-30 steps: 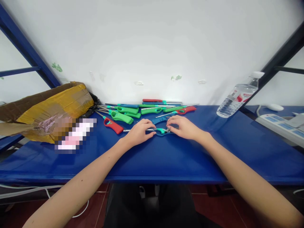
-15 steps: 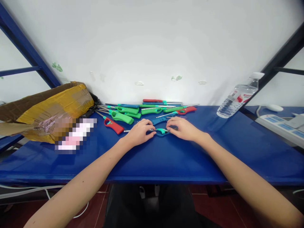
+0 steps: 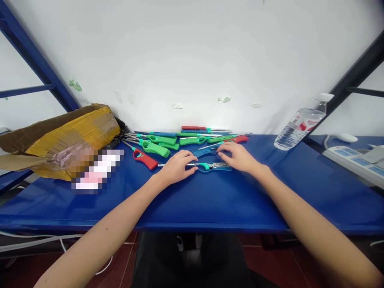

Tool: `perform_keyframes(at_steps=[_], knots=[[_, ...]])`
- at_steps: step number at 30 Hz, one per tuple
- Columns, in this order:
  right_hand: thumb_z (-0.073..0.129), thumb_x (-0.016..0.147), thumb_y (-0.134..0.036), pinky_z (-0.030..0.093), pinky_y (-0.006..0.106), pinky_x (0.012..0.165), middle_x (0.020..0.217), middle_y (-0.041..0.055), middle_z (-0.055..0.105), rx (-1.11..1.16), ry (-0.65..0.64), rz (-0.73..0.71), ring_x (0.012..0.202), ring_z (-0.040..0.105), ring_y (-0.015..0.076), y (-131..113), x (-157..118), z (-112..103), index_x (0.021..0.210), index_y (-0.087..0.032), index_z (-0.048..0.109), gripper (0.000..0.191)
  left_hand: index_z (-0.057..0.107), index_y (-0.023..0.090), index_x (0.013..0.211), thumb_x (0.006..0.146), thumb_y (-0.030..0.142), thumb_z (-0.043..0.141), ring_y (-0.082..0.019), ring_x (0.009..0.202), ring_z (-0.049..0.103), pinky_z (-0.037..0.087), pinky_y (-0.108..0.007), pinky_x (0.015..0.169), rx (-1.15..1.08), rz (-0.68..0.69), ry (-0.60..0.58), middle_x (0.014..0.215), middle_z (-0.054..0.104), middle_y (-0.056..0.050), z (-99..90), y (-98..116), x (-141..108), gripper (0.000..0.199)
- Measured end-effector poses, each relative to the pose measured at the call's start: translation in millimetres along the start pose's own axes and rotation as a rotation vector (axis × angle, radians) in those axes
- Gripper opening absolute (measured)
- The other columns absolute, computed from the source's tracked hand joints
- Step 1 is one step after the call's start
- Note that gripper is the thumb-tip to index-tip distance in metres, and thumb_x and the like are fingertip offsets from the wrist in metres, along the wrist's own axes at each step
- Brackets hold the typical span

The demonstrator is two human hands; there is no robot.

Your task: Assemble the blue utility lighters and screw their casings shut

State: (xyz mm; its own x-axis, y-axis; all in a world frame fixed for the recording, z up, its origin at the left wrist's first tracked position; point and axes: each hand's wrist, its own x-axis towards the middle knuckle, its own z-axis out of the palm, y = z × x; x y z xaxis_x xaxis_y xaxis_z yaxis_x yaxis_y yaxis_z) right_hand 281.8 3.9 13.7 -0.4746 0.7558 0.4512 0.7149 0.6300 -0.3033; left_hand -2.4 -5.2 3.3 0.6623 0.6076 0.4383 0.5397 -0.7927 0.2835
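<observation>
A blue gas lighter lies across the table with its handle laid bare, showing a turquoise trigger and metal inner parts. My left hand is closed around its metal barrel, thumb and fingers pinching near the trigger end. My right hand is over the end of a loose blue handle shell, just behind the lighter. Its fingers are bent together beside a thin metal piece; whether they grip this piece or the shell is hidden. A red gas lighter lies to the left of my left hand.
Several green gas lighters and others in red and blue lie against the wall. An open cardboard box with yellow tape sits at the left. To the right stand a water bottle and a white power strip.
My right hand has left the lighter's handle and moved slightly back and right, to the loose shell. The handle's inner parts now show. My left hand keeps its hold on the barrel.
</observation>
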Motion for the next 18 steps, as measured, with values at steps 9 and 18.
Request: perform_keyframes(at_steps=[9, 18], knots=[[0.057, 0.087, -0.023, 0.045, 0.052, 0.105, 0.118, 0.0144, 0.059, -0.084, 0.229, 0.146, 0.115, 0.058, 0.0307, 37.4, -3.3, 4.6, 0.098, -0.019, 0.073, 0.021, 0.074, 0.022, 0.106, 0.091, 0.034, 0.061, -0.023, 0.102, 0.059, 0.051, -0.038, 0.093, 0.021, 0.024, -0.033, 0.108, 0.063, -0.008, 1.4, -0.3, -0.9, 0.023], [0.052, 0.093, -0.029, 0.054, 0.042, 0.086, 0.096, 0.0080, 0.074, 0.035, 0.037, -0.013, 0.090, 0.068, 0.0243, -8.0, -1.3, -1.0, 0.096, -0.020, 0.073, 0.023, 0.067, 0.017, 0.118, 0.098, 0.025, 0.041, -0.025, 0.110, 0.057, 0.048, -0.042, 0.100, 0.125, -0.127, 0.189, 0.113, 0.065, -0.011, -27.6, -18.4, 1.3, 0.034]])
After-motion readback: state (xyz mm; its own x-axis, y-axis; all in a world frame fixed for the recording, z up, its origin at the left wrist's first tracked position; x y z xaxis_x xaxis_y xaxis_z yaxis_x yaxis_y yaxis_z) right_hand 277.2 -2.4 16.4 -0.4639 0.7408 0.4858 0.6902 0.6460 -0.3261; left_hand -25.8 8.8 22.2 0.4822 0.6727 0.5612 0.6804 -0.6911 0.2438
